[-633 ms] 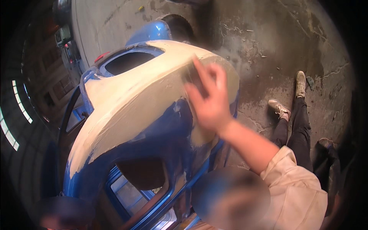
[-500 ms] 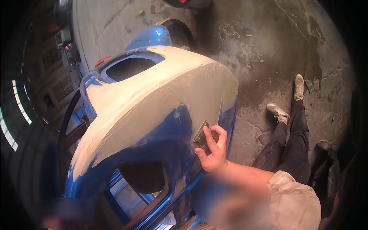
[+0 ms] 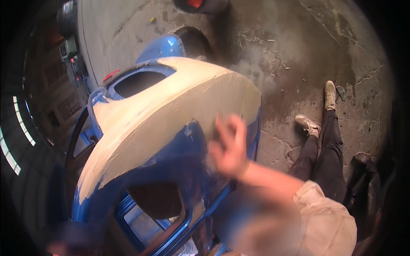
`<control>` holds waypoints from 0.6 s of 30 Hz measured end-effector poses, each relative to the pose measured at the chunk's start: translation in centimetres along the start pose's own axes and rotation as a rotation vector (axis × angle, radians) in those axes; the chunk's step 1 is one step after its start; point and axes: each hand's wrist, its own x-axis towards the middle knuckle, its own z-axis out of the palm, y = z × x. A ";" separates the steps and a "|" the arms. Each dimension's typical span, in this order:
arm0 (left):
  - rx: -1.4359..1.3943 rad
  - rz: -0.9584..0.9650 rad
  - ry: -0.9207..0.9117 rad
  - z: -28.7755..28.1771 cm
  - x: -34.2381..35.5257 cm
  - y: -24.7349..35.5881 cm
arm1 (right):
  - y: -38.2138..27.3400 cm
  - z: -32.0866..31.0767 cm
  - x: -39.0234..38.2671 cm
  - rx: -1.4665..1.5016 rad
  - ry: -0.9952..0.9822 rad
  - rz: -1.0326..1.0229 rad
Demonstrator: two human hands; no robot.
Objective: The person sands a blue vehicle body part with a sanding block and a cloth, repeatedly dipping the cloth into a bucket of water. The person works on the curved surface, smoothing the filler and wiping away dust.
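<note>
A hand [image 3: 228, 149], smeared by motion, lies against the blue vehicle body [image 3: 171, 170] just below its cream filler patch [image 3: 171, 106] (fingers look spread; I cannot tell whether the grip pinches anything). The arm wears a pale sleeve [image 3: 324, 213]. Dark trousers and 2 light shoes [image 3: 318, 111] rest on the cracked concrete floor [image 3: 290, 55]. The other hand is out of sight.

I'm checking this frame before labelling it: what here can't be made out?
- Head view: the hand on the blue vehicle body is motion-blurred, so its grip and any sanding block are unreadable.
- The other hand is out of frame.
- The vehicle's lower part is cut off by the dark fisheye rim.
</note>
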 end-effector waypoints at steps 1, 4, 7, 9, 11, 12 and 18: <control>0.022 -0.002 0.009 0.1 -0.3 0.1 | 0.8 0.7 5.1 -0.006 0.005 0.042; 0.037 0.004 -0.024 -0.1 -0.7 0.0 | 1.8 0.5 11.5 -0.032 -0.011 0.117; 0.042 -0.036 -0.021 -0.4 -0.9 0.6 | 0.2 -0.2 0.9 -0.012 -0.035 -0.037; 0.035 -0.036 -0.038 -0.3 -0.7 0.5 | -0.8 -0.9 -4.9 0.039 -0.044 -0.132; 0.016 -0.011 -0.045 -0.6 -0.5 0.0 | 1.2 -0.2 -1.3 0.007 0.007 -0.121; 0.011 -0.005 -0.030 -0.5 -0.4 0.0 | 2.2 -0.1 1.8 0.008 0.028 -0.091; 0.059 -0.013 -0.060 -0.9 -0.8 0.6 | 0.9 0.4 2.2 -0.007 0.041 0.003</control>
